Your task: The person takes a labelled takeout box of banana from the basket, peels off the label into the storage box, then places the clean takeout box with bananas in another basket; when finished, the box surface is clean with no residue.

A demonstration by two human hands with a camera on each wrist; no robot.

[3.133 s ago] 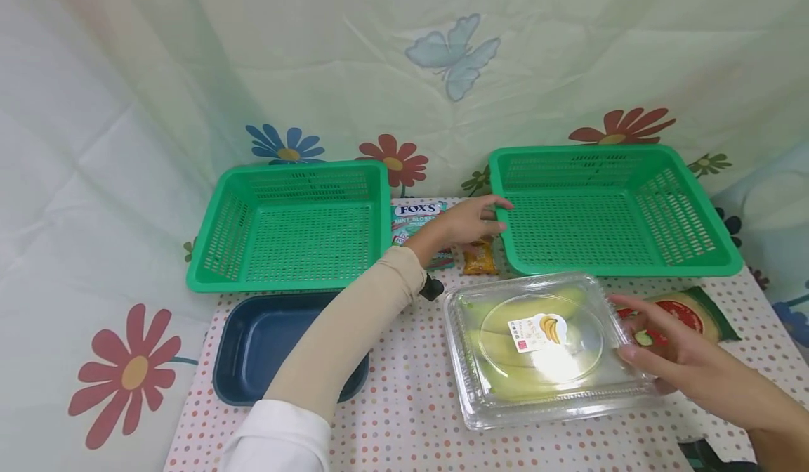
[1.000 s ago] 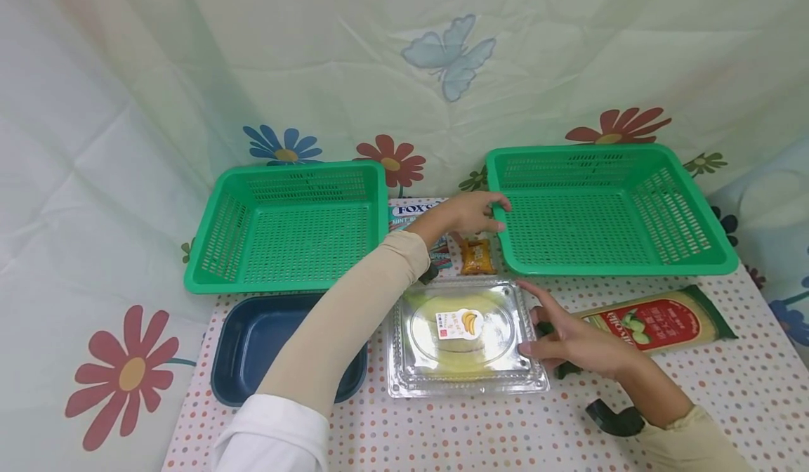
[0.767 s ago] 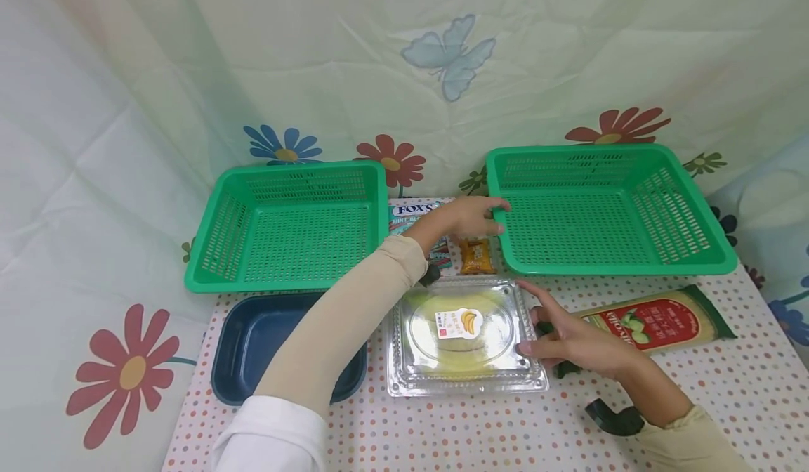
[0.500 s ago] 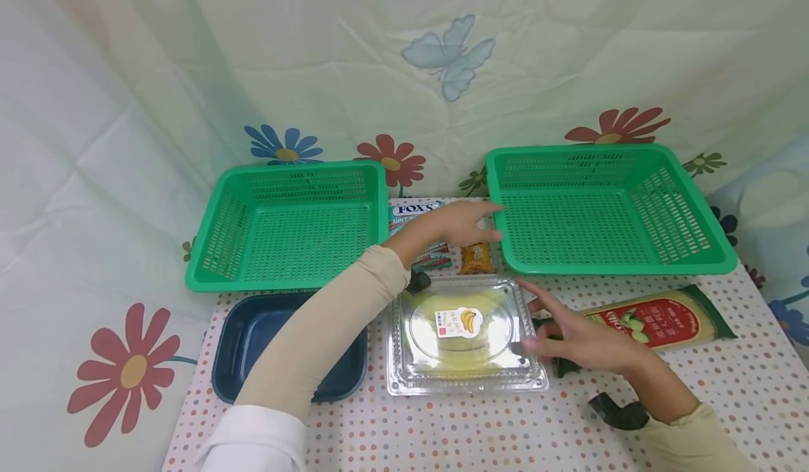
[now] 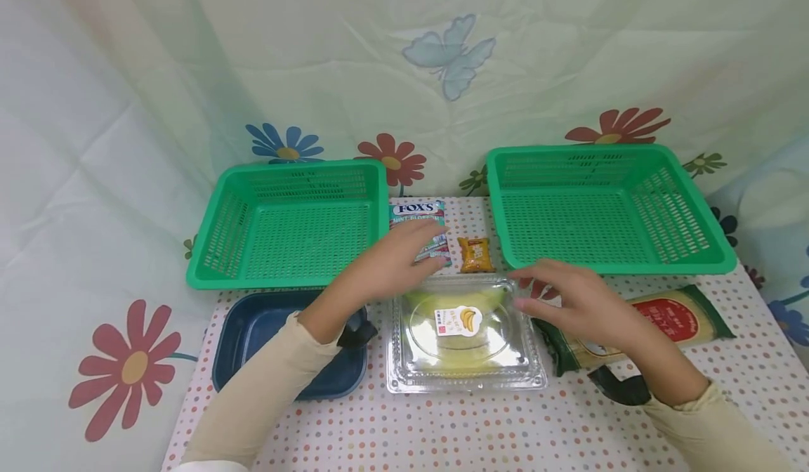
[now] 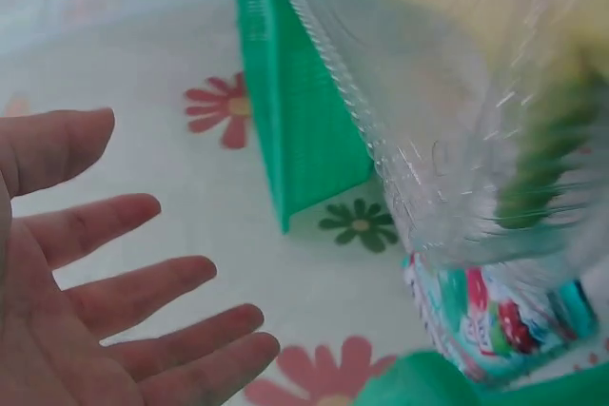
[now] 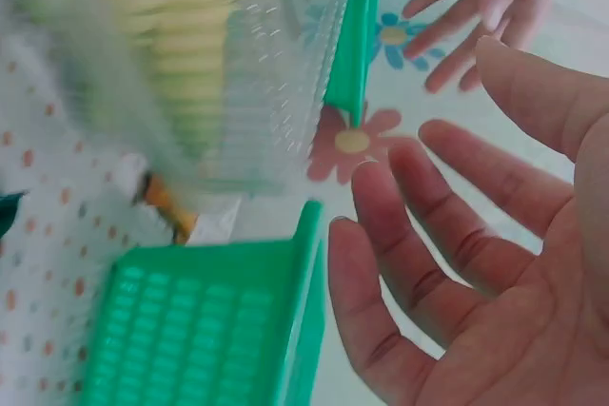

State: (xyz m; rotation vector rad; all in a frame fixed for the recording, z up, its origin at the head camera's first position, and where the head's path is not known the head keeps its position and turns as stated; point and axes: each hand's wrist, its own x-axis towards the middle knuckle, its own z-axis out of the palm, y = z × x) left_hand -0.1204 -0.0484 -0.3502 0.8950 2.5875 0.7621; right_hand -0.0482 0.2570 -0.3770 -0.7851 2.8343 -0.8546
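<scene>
Since a moment ago the left hand (image 5: 385,265) has let go of the right green basket (image 5: 609,208) and dropped back toward the near edge of the table; the right hand (image 5: 578,303) has lifted off the side of the clear clamshell box of bananas (image 5: 464,335).

Left to right: left green basket (image 5: 291,223) at the back, a dark blue tray (image 5: 253,331) in front of it. Left hand next, fingers straight and spread, holding nothing, poised over the box's far-left corner. The Fox's mint packet (image 5: 420,223) and a small orange snack packet (image 5: 475,255) lie between the baskets. The box sits flat, centre front, lid shut. Right hand hovers at its right edge, fingers loosely spread, empty, partly covering a long green-and-red packet (image 5: 670,317). Both palms face the box from either side, likely bracketing it for a two-handed lift.
</scene>
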